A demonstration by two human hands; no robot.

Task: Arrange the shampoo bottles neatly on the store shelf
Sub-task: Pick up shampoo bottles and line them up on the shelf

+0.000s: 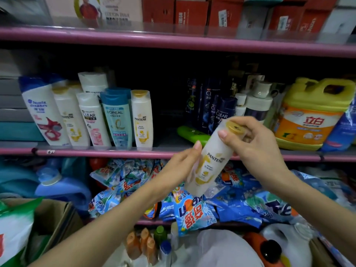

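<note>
At centre frame the left hand [181,166] cradles the lower body of a white plastic Pantene shampoo bottle with a gold cap [209,160], held tilted before the pink shelf edge [96,152]; the right hand [250,139] pinches its cap. Best stood upright in the gap right of the shelved white Pantene bottle [142,118], label forward. The dark bottles [212,105] behind are dim and partly hidden.
</note>
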